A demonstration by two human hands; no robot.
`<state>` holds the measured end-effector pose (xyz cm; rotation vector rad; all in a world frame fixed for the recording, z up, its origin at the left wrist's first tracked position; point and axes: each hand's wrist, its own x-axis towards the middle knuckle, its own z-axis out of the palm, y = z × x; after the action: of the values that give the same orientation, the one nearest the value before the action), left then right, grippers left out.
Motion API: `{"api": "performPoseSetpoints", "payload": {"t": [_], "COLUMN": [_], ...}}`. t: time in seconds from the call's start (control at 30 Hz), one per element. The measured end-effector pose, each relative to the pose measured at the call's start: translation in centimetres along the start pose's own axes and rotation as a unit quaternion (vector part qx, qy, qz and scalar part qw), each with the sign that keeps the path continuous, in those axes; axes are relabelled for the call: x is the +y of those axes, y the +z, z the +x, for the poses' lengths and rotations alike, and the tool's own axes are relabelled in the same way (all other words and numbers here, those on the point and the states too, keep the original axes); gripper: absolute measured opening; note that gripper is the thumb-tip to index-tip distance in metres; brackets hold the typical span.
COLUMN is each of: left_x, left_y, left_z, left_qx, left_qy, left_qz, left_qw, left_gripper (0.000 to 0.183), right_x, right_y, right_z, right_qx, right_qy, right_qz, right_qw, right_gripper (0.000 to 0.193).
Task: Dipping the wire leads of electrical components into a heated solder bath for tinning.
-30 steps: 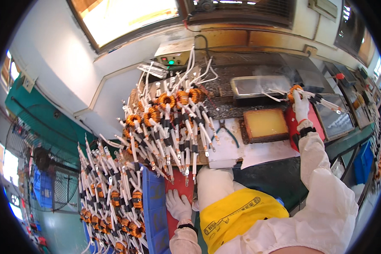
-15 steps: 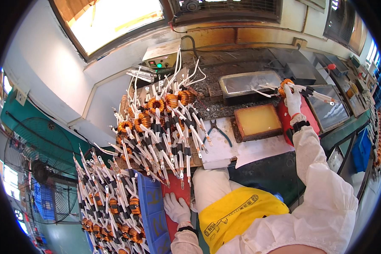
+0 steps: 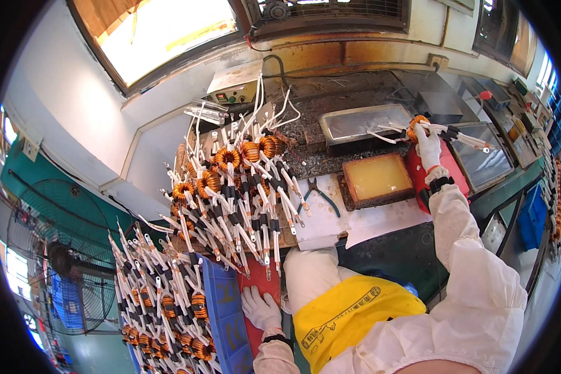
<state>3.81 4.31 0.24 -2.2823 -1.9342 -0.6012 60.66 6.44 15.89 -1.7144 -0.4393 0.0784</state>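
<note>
My right hand (image 3: 427, 146), in a white glove, is stretched out to the right and holds an orange wound coil (image 3: 417, 126) with long white-sleeved leads over the edge of a metal solder pot (image 3: 361, 123). My left hand (image 3: 261, 310), also gloved, rests flat on a red tray (image 3: 260, 288) near my lap, fingers apart, holding nothing. A big pile of the same coils with white leads (image 3: 237, 187) lies on the bench straight ahead. More coils (image 3: 162, 293) fill a blue bin (image 3: 223, 318) at the lower left.
A shallow tray of yellow flux (image 3: 377, 179) sits below the solder pot. Blue-handled pliers (image 3: 318, 192) lie on white paper. A second metal pan (image 3: 483, 163) is at right. A control box (image 3: 235, 87) stands at the back wall; a fan (image 3: 56, 262) at left.
The view has shifted slightly downward. My right hand keeps the coil near the solder pot, and my left hand stays on the red tray.
</note>
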Motion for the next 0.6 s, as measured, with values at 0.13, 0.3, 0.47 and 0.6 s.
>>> {"api": "performPoseSetpoints", "payload": {"t": [0.13,0.3,0.47,0.6], "left_x": [-0.12,-0.05,0.02,0.07], "left_y": [-0.23,-0.07,-0.14,-0.21], "left_z": [-0.1,0.02,0.14,0.08], "left_qx": [0.001,-0.004,-0.006,-0.007], "left_qy": [-0.002,-0.003,-0.001,-0.004], "left_qz": [0.002,0.006,0.005,0.004], "left_qw": [1.0,1.0,1.0,1.0], "left_gripper": [0.037,0.037,0.037,0.037], "right_x": [-0.52,-0.55,0.16,-0.16], "right_y": [0.2,0.26,0.01,0.07], "right_z": [-0.19,-0.22,0.37,0.05], "right_qx": [0.005,0.003,0.008,0.01], "right_qy": [0.007,0.001,0.01,0.006], "right_qz": [0.009,-0.003,-0.02,-0.015], "right_qw": [1.0,1.0,1.0,1.0], "right_gripper": [0.038,0.039,0.041,0.043]}}
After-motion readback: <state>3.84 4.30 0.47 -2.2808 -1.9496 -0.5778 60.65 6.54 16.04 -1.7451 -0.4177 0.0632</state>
